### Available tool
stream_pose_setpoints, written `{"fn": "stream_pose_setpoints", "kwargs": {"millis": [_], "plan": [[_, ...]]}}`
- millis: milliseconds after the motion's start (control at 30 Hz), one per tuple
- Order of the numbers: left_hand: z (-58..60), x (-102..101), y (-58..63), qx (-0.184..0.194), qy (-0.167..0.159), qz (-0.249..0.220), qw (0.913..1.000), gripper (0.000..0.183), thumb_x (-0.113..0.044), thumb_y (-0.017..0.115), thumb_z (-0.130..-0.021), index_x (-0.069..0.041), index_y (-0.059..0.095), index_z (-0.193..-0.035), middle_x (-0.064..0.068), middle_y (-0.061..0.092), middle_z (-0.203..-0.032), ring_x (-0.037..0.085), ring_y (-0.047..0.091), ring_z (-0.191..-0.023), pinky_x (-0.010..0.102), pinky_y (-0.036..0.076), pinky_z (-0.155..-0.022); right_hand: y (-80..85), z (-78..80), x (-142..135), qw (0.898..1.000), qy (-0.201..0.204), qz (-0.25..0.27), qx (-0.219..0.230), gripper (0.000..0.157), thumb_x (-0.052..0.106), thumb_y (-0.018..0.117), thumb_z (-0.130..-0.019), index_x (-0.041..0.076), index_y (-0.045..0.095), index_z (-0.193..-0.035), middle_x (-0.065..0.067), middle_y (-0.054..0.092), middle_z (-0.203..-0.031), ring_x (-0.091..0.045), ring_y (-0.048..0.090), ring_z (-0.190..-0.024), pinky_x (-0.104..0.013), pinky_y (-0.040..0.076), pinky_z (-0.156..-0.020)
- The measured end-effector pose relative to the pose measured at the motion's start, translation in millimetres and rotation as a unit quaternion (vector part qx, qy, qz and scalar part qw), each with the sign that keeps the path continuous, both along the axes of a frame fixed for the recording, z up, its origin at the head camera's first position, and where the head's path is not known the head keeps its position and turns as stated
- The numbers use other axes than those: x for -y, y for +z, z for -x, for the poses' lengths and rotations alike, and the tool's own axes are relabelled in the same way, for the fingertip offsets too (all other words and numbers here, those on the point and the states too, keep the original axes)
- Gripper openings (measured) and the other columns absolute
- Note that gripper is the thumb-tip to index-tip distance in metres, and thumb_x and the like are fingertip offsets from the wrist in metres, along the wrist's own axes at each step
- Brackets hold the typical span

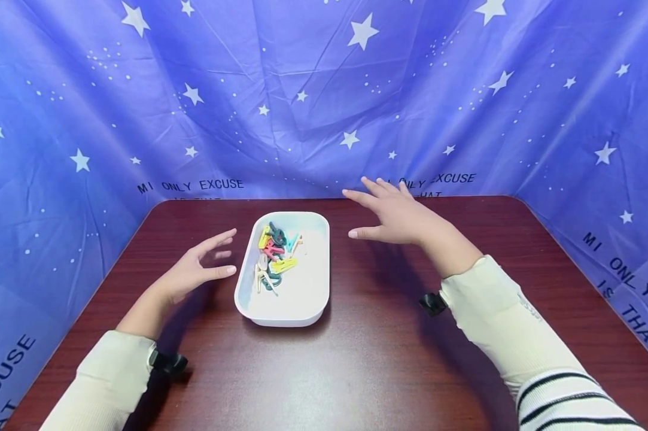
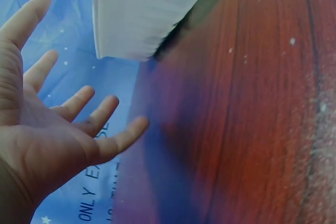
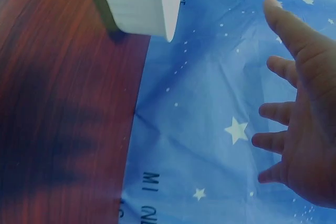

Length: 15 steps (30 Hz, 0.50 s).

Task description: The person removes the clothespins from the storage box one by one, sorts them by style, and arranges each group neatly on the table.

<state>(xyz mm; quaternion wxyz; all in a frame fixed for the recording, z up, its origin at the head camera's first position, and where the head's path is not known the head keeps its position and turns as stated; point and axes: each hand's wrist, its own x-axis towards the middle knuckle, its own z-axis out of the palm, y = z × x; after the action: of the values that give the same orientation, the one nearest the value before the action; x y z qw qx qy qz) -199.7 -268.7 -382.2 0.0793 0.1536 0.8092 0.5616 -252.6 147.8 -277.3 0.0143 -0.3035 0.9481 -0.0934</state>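
Note:
A white rectangular tray [image 1: 307, 299] stands on the table, with several small plastic clips [image 1: 283, 265] in yellow, red, green, blue and white heaped toward its left side. Just left of the tray, my left hand [image 1: 197, 266] hovers with fingers spread, touching nothing. Farther off on the right, my right hand [image 1: 396, 215] is raised over the table, its fingers apart and holding nothing. The tray's outer wall shows at the top of the left wrist view [image 2: 142, 14] and of the right wrist view [image 3: 137, 3].
The dark red wooden table [image 1: 367, 359] has its back edge against a blue curtain [image 1: 302, 131] printed with white stars and lettering. The curtain continues along both sides. A black wrist device [image 1: 434, 303] sits by the right cuff, another [image 1: 170, 363] by the left.

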Motion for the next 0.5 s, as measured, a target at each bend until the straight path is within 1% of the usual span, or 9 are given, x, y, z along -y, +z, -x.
{"fn": "stream_pose_setpoints", "kwargs": {"millis": [133,200,267,367,433,500], "plan": [[2.4,-1.0,-5.0,0.022,-0.018,-0.041,0.9987,0.079,-0.005,0.070,-0.087,-0.015,0.030,-0.154,0.026,0.027,-0.152,0.048,0.035,-0.133,0.033,0.044,-0.098,5.3,2.9,11.0,1.000,0.023,0.002,0.014,0.082,0.060,0.066,-0.084,0.032,0.031,-0.153,-0.015,0.014,-0.161,-0.037,0.010,-0.147,-0.063,0.005,-0.113],[3.7,-2.2,-7.3,0.027,-0.028,-0.054,0.9978,0.082,-0.002,0.071,-0.085,-0.016,0.029,-0.154,0.027,0.027,-0.152,0.048,0.036,-0.132,0.027,0.046,-0.094,7.1,4.1,15.8,0.999,0.038,0.007,0.018,0.082,0.056,0.069,-0.084,0.030,0.033,-0.153,-0.017,0.015,-0.160,-0.038,0.013,-0.146,-0.061,0.010,-0.114],[5.5,-3.4,-9.7,0.032,-0.037,-0.065,0.9967,0.086,0.001,0.073,-0.083,-0.016,0.028,-0.155,0.028,0.026,-0.152,0.048,0.037,-0.131,0.028,0.048,-0.093,8.4,5.0,20.4,0.998,0.050,0.017,0.026,0.082,0.052,0.072,-0.083,0.028,0.034,-0.153,-0.018,0.017,-0.160,-0.039,0.016,-0.145,-0.058,0.015,-0.114],[7.3,-5.3,-12.0,0.037,-0.046,-0.066,0.9961,0.093,0.003,0.076,-0.079,-0.016,0.026,-0.155,0.028,0.028,-0.151,0.046,0.041,-0.129,0.035,0.049,-0.092,10.0,5.4,27.8,0.996,0.073,0.037,0.043,0.081,0.047,0.075,-0.083,0.027,0.037,-0.152,-0.016,0.023,-0.158,-0.036,0.020,-0.145,-0.054,0.021,-0.114],[8.5,-6.1,-12.7,0.043,-0.049,-0.067,0.9956,0.096,0.005,0.077,-0.077,-0.015,0.025,-0.156,0.027,0.029,-0.151,0.045,0.043,-0.129,0.040,0.050,-0.092,11.5,5.0,33.6,0.994,0.087,0.047,0.051,0.081,0.046,0.076,-0.083,0.026,0.038,-0.151,-0.014,0.026,-0.158,-0.032,0.020,-0.145,-0.051,0.023,-0.114],[9.5,-6.5,-12.9,0.047,-0.055,-0.066,0.9952,0.099,0.005,0.078,-0.076,-0.014,0.023,-0.156,0.027,0.029,-0.151,0.045,0.043,-0.129,0.040,0.050,-0.093,13.3,4.5,39.3,0.992,0.100,0.051,0.056,0.081,0.045,0.076,-0.083,0.025,0.038,-0.151,-0.013,0.029,-0.157,-0.029,0.021,-0.145,-0.049,0.024,-0.114]]}}
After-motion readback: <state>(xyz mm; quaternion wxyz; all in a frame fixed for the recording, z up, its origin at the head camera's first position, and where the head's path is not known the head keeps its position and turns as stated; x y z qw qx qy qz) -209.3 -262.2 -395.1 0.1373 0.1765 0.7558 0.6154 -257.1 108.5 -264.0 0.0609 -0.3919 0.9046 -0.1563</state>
